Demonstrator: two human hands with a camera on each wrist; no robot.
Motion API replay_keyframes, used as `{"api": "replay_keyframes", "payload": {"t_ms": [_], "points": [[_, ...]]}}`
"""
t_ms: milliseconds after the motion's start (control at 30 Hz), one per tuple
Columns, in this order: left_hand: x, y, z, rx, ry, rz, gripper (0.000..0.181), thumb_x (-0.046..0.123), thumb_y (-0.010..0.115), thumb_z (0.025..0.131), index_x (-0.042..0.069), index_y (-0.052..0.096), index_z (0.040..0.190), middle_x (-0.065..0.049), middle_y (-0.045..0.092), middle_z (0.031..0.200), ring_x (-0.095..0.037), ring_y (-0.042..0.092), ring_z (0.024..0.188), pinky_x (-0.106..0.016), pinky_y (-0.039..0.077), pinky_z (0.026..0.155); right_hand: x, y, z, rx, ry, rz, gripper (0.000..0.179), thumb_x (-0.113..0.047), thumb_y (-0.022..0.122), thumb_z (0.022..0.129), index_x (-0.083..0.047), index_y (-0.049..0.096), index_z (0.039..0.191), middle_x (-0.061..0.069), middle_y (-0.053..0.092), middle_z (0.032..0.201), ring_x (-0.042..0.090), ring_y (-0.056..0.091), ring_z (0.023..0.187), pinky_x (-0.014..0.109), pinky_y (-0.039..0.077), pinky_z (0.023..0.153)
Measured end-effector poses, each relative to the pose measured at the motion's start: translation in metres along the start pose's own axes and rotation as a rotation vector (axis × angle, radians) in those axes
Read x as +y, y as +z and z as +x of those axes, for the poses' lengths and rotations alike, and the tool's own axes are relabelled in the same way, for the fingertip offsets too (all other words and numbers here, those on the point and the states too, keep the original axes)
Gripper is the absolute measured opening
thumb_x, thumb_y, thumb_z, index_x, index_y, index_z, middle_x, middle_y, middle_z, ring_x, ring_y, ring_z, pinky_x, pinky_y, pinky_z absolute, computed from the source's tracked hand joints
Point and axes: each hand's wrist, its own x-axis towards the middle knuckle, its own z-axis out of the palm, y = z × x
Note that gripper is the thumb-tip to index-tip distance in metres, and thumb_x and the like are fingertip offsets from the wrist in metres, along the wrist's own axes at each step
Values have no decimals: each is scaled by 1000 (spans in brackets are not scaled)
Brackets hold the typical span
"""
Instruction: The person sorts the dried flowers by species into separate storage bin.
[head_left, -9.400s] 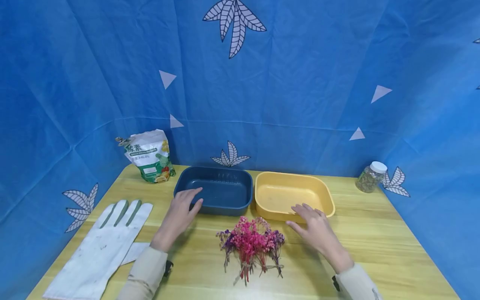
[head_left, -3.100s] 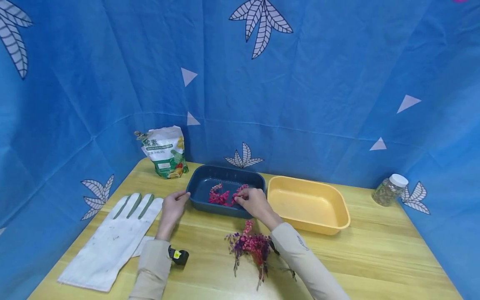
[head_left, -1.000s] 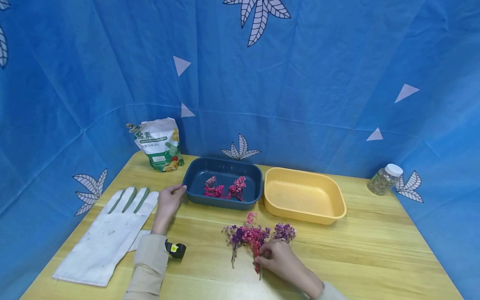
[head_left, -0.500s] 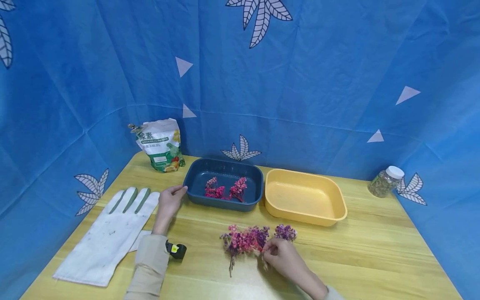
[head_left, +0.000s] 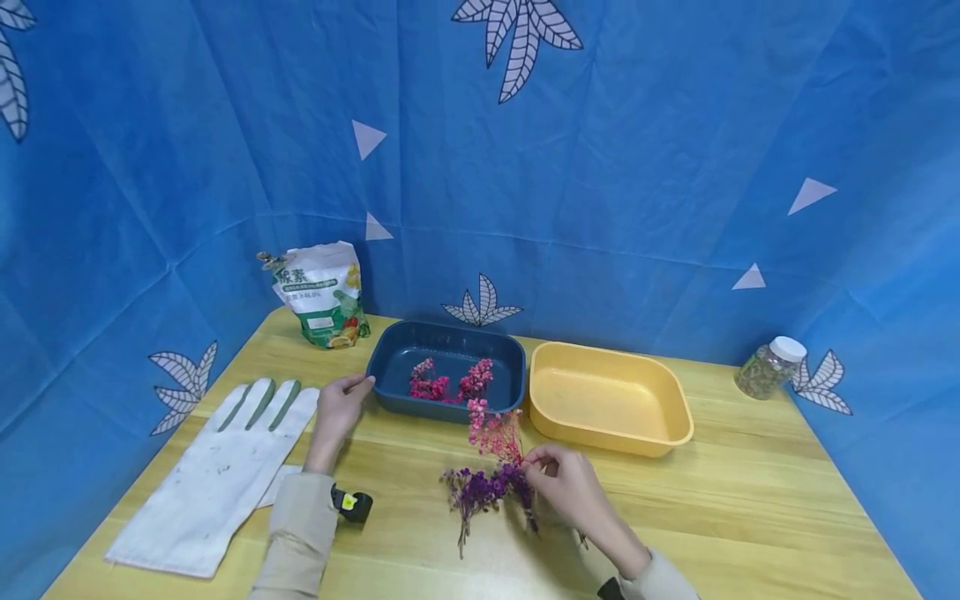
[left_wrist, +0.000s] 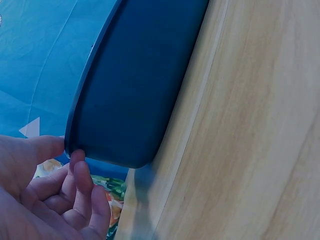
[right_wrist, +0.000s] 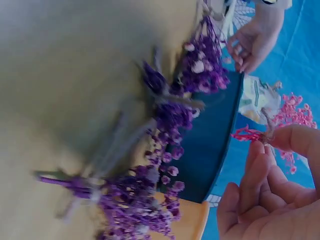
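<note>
My left hand (head_left: 339,414) pinches the left rim of a dark blue plastic basin (head_left: 420,406); the left wrist view shows thumb and fingertips on its corner (left_wrist: 75,142). Two pink dried flower bunches (head_left: 475,379) lie inside it. My right hand (head_left: 572,490) holds another pink dried flower bunch (head_left: 495,433) by its tied stems, raised before the basin's front wall. In the right wrist view its thumb and fingertips pinch the stems (right_wrist: 250,134). Below, purple dried flower bunches (head_left: 467,493) lie on the table; the right wrist view shows three, one largely hidden from the head view.
A yellow basin (head_left: 611,396) stands right of the blue one. White work gloves (head_left: 217,475) lie at the left. A white-green bag (head_left: 322,296) stands at the back left, a white-capped jar (head_left: 768,371) at the back right. Blue cloth (head_left: 637,150) surrounds the table.
Over the last second my right hand has picked a pink bunch off the pile and moved it up towards the blue basin. Earlier, two pink bunches went into that basin. The left hand stays on its rim.
</note>
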Motion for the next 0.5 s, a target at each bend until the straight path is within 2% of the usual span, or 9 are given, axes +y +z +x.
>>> {"api": "replay_keyframes", "payload": {"t_ms": [67,200,500], "points": [[-1,0,0,0,-3,2,47,28,52,98,-7,53,128,-25,61,117,-32,60,104,-38,49,86,-2,0,8,18,11,17,3,-3,68,81,-5,69,82,-3,62,69,5,49,57,20,43,54],[-1,-1,1,10,2,3,46,27,52,98,-8,54,127,-25,62,115,-31,61,102,-36,49,84,-5,1,27,53,5,27,4,-4,65,84,-5,69,83,-2,64,70,7,54,60,21,45,58],[-1,-1,-1,3,-9,-10,47,29,52,98,-8,54,128,-25,61,118,-32,60,106,-37,49,86,-18,6,75,63,20,23,9,-11,64,90,-4,69,89,3,65,72,15,59,62,25,44,55]]}}
